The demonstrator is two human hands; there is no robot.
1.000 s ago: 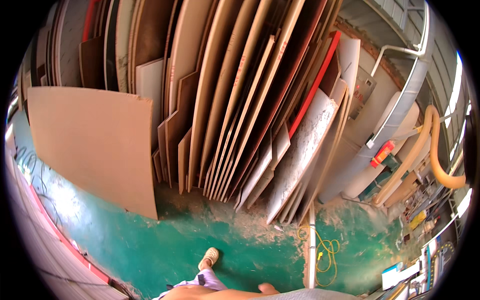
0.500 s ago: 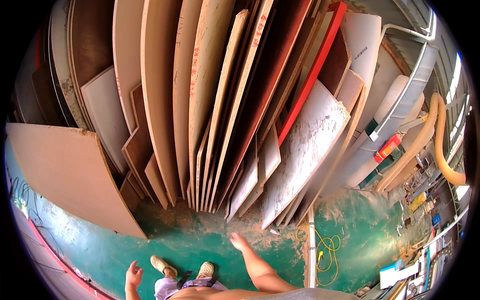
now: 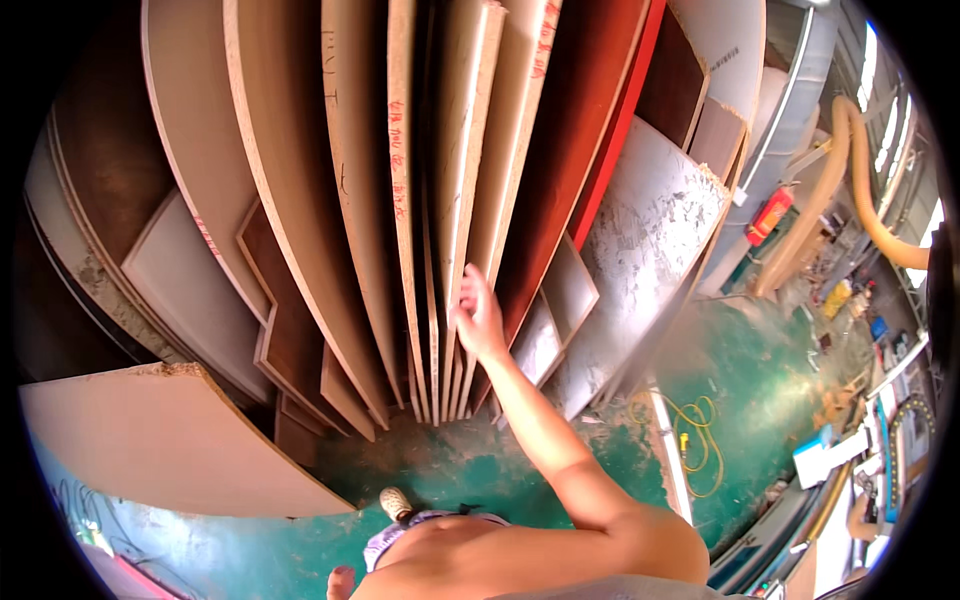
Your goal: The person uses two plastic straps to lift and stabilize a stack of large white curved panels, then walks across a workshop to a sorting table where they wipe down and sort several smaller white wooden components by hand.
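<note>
Tall wooden boards stand on edge, side by side, in front of me. My right hand is raised against the front edge of a pale chipboard panel near the middle, its fingers and thumb apart. Whether the fingertips press on that edge cannot be made out. Just right of this hand is a dark red board. Low at the bottom rim, beside my body, a small part of my left hand shows; its fingers are mostly hidden.
A large loose beige panel leans at the left. A scuffed white board and red strip stand right of the middle. On the green floor lies a yellow cable. A red fire extinguisher is farther right.
I have come closer to the boards. My right hand has risen from low over the floor to a panel's edge. My left hand has dropped to the bottom rim.
</note>
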